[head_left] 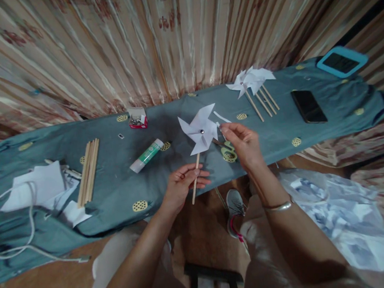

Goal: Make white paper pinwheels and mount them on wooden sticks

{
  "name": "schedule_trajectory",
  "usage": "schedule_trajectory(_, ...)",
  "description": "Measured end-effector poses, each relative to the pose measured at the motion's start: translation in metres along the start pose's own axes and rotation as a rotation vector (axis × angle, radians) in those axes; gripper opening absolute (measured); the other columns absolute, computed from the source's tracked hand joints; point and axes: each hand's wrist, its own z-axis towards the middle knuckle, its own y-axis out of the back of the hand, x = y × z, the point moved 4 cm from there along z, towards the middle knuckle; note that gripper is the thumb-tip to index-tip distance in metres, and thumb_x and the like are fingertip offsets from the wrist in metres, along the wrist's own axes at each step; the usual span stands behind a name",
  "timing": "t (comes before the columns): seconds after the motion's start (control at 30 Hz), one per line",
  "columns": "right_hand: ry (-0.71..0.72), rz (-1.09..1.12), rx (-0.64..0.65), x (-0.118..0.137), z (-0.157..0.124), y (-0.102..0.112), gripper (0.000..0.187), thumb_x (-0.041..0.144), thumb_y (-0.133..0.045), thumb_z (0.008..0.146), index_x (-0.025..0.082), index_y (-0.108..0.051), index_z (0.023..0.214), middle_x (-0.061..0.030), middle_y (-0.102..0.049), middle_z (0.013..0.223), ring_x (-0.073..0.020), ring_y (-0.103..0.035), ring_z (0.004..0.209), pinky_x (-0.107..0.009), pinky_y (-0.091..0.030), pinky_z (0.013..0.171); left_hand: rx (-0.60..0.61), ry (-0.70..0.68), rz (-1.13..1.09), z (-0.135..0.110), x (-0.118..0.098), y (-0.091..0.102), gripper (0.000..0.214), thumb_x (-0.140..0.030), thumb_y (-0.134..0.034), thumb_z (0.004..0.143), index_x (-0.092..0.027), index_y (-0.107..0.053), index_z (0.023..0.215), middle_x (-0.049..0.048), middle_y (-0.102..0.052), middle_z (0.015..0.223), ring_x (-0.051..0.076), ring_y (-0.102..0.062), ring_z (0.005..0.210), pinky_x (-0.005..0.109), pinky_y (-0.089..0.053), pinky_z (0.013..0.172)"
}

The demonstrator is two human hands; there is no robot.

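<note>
My left hand (182, 185) grips the wooden stick (196, 180) of a white paper pinwheel (200, 132), held above the near edge of the cloth-covered table (121, 187). My right hand (243, 146) pinches a blade tip on its right side. Glue stick (146, 156) lies left; green scissors (228, 152) just below right hand.

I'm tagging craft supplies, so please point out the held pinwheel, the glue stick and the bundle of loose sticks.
held pinwheel (197, 134), head view, white blade beside the centre pin.
glue stick (146, 156), head view, middle of the tube.
bundle of loose sticks (88, 172), head view, mid-length.
</note>
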Motion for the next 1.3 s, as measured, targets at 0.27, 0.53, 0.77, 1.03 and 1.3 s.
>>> schedule_trajectory(0.27,-0.116,0.093,0.022,-0.005,-0.001,-0.012,0.023,0.040,-0.085,0.058,0.023,-0.072,0.066,0.0007,-0.072,0.075,-0.0117,-0.060,0.065,-0.027,-0.048,0.066,0.001,0.015,-0.032,-0.001,0.000,0.001,0.042,-0.041,-0.086,0.065,-0.013,-0.070,0.091,0.0080,-0.078,0.080,0.017,-0.072,0.062,0.022,-0.055,0.056)
schedule_trajectory(0.53,-0.172,0.186,0.037,-0.010,-0.003,-0.018,0.021,0.036,-0.087,0.054,0.022,-0.073,0.061,0.0015,-0.070,0.068,-0.0096,-0.059,0.063,-0.025,-0.048,0.067,-0.023,-0.016,-0.033,0.000,-0.004,0.002,0.043,-0.041,-0.086,0.064,-0.013,-0.069,0.091,0.0080,-0.078,0.081,0.017,-0.072,0.062,0.023,-0.054,0.056)
schedule_trajectory(0.77,-0.161,0.172,0.048,-0.011,-0.006,-0.022,0.025,0.040,-0.088,0.053,0.024,-0.072,0.061,0.0014,-0.069,0.070,-0.0118,-0.058,0.066,-0.027,-0.049,0.070,-0.040,-0.037,-0.053,0.002,-0.004,0.004,0.045,-0.042,-0.087,0.063,-0.013,-0.069,0.092,0.0071,-0.078,0.079,0.017,-0.072,0.061,0.022,-0.055,0.056)
schedule_trajectory(1.03,-0.140,0.137,0.099,-0.012,-0.009,-0.025,0.024,0.042,-0.084,0.058,0.023,-0.071,0.063,0.0011,-0.067,0.069,-0.0125,-0.057,0.067,-0.029,-0.049,0.073,-0.045,-0.059,-0.049,0.003,-0.005,0.005,0.042,-0.041,-0.085,0.064,-0.013,-0.069,0.092,0.0082,-0.078,0.080,0.017,-0.072,0.062,0.024,-0.055,0.057)
schedule_trajectory(1.3,-0.191,0.155,0.074,-0.011,-0.012,-0.026,0.015,0.034,-0.083,0.056,0.023,-0.073,0.061,0.0001,-0.070,0.073,-0.0117,-0.053,0.066,-0.027,-0.045,0.068,-0.055,-0.060,-0.061,0.003,-0.006,0.005,0.043,-0.041,-0.086,0.063,-0.013,-0.070,0.091,0.0069,-0.078,0.078,0.017,-0.072,0.061,0.023,-0.055,0.056)
